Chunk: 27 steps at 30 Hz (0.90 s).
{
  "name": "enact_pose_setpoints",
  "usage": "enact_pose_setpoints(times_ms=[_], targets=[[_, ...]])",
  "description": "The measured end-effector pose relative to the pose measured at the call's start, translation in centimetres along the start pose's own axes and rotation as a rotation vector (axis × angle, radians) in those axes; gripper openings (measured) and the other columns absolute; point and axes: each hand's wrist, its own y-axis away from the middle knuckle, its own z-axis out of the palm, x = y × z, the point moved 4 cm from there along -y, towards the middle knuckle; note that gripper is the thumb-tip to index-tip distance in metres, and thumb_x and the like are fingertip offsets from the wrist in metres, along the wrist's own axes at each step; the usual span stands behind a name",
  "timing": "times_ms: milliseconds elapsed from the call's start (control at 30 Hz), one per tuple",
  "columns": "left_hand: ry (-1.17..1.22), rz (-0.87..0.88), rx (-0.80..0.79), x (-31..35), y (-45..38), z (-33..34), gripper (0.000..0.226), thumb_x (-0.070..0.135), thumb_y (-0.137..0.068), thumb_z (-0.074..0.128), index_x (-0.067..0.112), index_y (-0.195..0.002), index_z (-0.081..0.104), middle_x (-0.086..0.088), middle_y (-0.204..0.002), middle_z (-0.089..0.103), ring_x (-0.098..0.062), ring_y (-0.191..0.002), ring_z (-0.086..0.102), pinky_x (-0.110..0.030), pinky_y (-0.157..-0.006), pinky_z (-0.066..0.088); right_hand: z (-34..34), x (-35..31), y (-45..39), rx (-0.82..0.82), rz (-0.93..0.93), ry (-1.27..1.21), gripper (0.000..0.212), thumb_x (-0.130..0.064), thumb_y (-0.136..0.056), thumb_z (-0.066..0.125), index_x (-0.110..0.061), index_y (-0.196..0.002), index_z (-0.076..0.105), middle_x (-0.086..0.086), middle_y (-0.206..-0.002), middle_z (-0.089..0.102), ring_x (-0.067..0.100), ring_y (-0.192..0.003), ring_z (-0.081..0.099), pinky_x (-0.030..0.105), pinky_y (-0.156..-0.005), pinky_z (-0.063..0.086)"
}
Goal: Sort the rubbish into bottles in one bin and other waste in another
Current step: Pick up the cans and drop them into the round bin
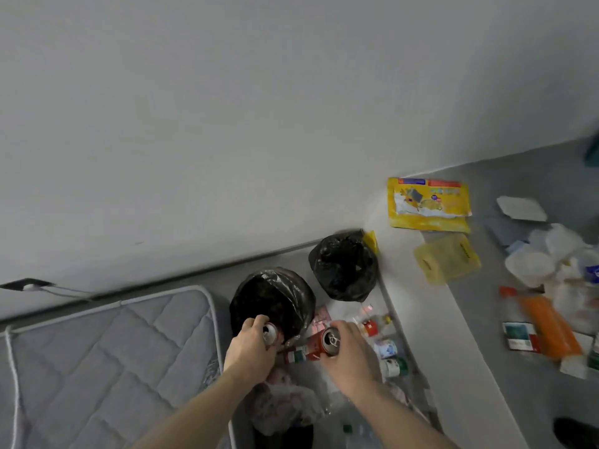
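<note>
Two bins lined with black bags stand on the floor by the wall: a near one (pixel 275 298) and a far one (pixel 345 265). My left hand (pixel 251 346) grips a silver can (pixel 269 332) at the near bin's front rim. My right hand (pixel 351 354) holds a red can (pixel 324 343), top toward me, just right of that bin. Small bottles and cans (pixel 387 350) lie on the floor beyond my right hand. A pale plastic bag of rubbish (pixel 285 403) sits beneath my forearms.
A grey quilted mattress (pixel 107 358) lies at the left. A white ledge (pixel 431 319) runs diagonally at the right, with a yellow packet (pixel 428 204) and yellow bag (pixel 447 259). Beyond it lie an orange bottle (pixel 544 322), white containers (pixel 531 264) and a carton (pixel 520 335).
</note>
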Motion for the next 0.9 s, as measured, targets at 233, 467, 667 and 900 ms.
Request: enact_pose_setpoints(times_ms=[233, 467, 667, 900], targets=[[-0.142, 0.049, -0.048, -5.9, -11.2, 6.4, 0.057, 0.032, -0.093, 0.060, 0.031, -0.145, 0.037, 0.004, -0.137, 0.047, -0.027, -0.102, 0.065, -0.039, -0.081, 0.056, 10.7, 1.3, -10.0, -0.061, 0.008, 0.031, 0.070, -0.038, -0.080, 0.077, -0.035, -0.138, 0.038, -0.014, -0.137, 0.046, 0.013, -0.112, 0.060, 0.030, -0.090, 0.051], [-0.216, 0.071, -0.039, -7.7, -19.1, 8.5, 0.063, 0.028, -0.091, 0.067, 0.026, -0.146, 0.036, 0.000, -0.138, 0.047, -0.032, -0.104, 0.066, -0.036, -0.070, 0.050, 15.7, 2.0, -15.1, -0.065, 0.005, 0.063, 0.050, -0.034, -0.079, 0.076, -0.034, -0.121, 0.048, -0.014, -0.129, 0.050, 0.014, -0.111, 0.061, 0.028, -0.087, 0.051], [-0.196, 0.068, -0.047, -11.0, -19.4, 8.8, 0.066, 0.020, -0.090, 0.066, 0.026, -0.148, 0.035, 0.002, -0.146, 0.040, -0.029, -0.104, 0.066, -0.035, -0.072, 0.054, 18.8, 2.4, -15.9, -0.131, 0.024, 0.110, 0.047, -0.035, -0.082, 0.073, -0.034, -0.122, 0.047, -0.011, -0.123, 0.051, 0.021, -0.105, 0.063, 0.034, -0.087, 0.052], [-0.157, 0.075, -0.057, -12.9, -18.7, 8.8, 0.057, 0.013, -0.090, 0.057, 0.025, -0.144, 0.042, 0.006, -0.148, 0.038, -0.028, -0.104, 0.065, -0.033, -0.074, 0.053, 20.9, 1.5, -18.2, -0.139, 0.003, 0.151, 0.054, -0.035, -0.085, 0.072, -0.033, -0.131, 0.044, -0.008, -0.129, 0.046, 0.021, -0.109, 0.062, 0.038, -0.089, 0.053]])
